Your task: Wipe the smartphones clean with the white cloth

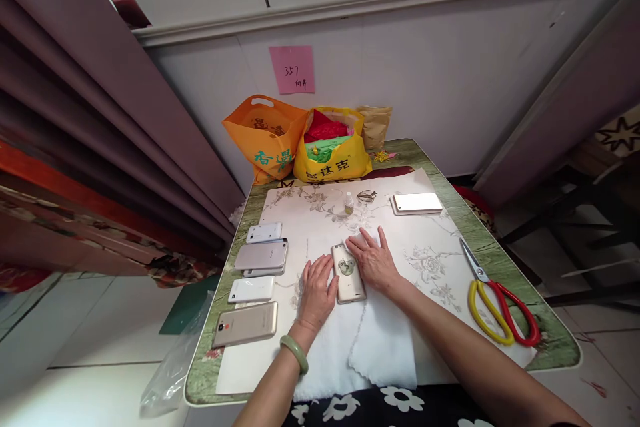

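A gold smartphone (351, 289) lies face down in front of me, with a round greenish sticker or ring on its back. My left hand (318, 290) rests flat along its left side, fingers stretched out and a green bangle (295, 355) on the wrist. On the other side my right hand (373, 259) is spread, its fingertips near the phone's upper right edge. Neither hand grips the phone. Beneath it lies a white cloth (385, 353), spread over the patterned table cover (430, 240).
Several phones (247, 325) line the table's left side. More white phones (419, 203) are stacked at the back right. Large scissors (493, 303) lie at the right edge. Behind are a small bottle (349, 203), glasses (367, 196), an orange bag (270, 137) and a yellow bag (330, 163).
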`<state>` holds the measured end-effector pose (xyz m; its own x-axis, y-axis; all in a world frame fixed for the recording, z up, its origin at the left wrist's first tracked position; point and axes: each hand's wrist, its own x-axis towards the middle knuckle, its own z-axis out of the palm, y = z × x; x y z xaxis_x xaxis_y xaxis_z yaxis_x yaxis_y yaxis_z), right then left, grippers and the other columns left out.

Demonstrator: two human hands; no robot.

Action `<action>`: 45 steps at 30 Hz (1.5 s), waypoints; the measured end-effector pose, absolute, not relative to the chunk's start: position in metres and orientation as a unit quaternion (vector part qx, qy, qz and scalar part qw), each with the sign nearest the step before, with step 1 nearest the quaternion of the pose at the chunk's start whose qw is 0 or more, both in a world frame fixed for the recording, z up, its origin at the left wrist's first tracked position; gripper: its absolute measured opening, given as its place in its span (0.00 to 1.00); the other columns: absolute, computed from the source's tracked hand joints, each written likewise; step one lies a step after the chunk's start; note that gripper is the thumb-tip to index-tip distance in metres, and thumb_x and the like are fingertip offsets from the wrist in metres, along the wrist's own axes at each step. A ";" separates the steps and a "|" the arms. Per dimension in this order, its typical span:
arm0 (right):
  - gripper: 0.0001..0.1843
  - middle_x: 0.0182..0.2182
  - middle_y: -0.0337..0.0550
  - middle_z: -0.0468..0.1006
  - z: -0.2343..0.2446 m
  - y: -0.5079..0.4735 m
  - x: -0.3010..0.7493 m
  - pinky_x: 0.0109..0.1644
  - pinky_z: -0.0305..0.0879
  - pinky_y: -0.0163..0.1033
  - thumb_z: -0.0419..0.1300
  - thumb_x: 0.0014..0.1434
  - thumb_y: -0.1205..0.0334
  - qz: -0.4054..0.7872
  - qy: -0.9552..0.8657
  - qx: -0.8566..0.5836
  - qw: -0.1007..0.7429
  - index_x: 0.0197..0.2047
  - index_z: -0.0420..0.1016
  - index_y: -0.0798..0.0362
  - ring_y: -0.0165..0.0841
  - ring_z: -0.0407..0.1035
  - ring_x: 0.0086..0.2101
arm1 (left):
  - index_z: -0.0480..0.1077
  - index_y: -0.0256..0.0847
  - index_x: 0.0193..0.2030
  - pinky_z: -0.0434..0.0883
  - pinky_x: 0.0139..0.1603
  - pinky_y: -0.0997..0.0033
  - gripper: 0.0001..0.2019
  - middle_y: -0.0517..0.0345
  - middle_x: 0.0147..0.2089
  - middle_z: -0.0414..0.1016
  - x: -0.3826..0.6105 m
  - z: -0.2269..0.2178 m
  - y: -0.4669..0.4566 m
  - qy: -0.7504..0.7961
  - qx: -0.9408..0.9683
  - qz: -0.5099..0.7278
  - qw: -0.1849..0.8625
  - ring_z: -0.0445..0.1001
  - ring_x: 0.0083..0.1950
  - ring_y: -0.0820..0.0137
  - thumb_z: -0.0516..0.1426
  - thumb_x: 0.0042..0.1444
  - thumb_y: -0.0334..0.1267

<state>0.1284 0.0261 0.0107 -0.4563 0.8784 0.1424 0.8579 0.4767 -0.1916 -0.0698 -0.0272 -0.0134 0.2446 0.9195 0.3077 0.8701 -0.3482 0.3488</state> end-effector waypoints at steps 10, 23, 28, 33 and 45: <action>0.26 0.62 0.42 0.69 0.005 -0.058 0.143 0.71 0.19 0.62 0.50 0.65 0.68 0.040 -0.879 -0.450 0.155 0.66 0.64 0.49 0.44 0.49 0.67 | 0.65 0.42 0.62 0.56 0.70 0.47 0.20 0.49 0.63 0.70 -0.070 -0.010 -0.028 0.565 0.788 0.236 0.058 0.64 0.66 0.60 0.50 0.64 0.35; 0.25 0.60 0.37 0.71 0.001 -0.028 0.149 0.71 0.19 0.62 0.51 0.66 0.66 0.043 -0.860 -0.482 0.160 0.64 0.66 0.43 0.44 0.49 0.67 | 0.65 0.42 0.63 0.55 0.70 0.46 0.20 0.49 0.64 0.69 -0.070 -0.013 -0.028 0.568 0.787 0.234 0.062 0.64 0.67 0.60 0.49 0.64 0.35; 0.28 0.60 0.39 0.72 0.013 0.019 0.138 0.70 0.18 0.64 0.50 0.63 0.71 0.069 -0.865 -0.478 0.136 0.64 0.66 0.45 0.46 0.46 0.68 | 0.65 0.42 0.63 0.57 0.69 0.46 0.21 0.49 0.64 0.69 -0.071 -0.013 -0.027 0.565 0.791 0.227 0.061 0.65 0.66 0.60 0.50 0.64 0.35; 0.27 0.59 0.37 0.72 0.017 0.044 0.123 0.70 0.22 0.62 0.50 0.64 0.69 0.105 -0.908 -0.388 0.120 0.64 0.66 0.42 0.42 0.46 0.68 | 0.65 0.40 0.62 0.55 0.69 0.45 0.20 0.47 0.64 0.68 -0.072 -0.016 -0.027 0.561 0.795 0.221 0.059 0.64 0.67 0.60 0.49 0.65 0.37; 0.26 0.59 0.39 0.73 -0.008 -0.041 0.159 0.71 0.24 0.61 0.53 0.65 0.66 0.010 -0.863 -0.471 0.183 0.65 0.65 0.46 0.44 0.51 0.66 | 0.65 0.39 0.62 0.54 0.70 0.47 0.20 0.48 0.65 0.68 -0.070 -0.014 -0.029 0.571 0.789 0.218 0.062 0.63 0.67 0.61 0.49 0.64 0.35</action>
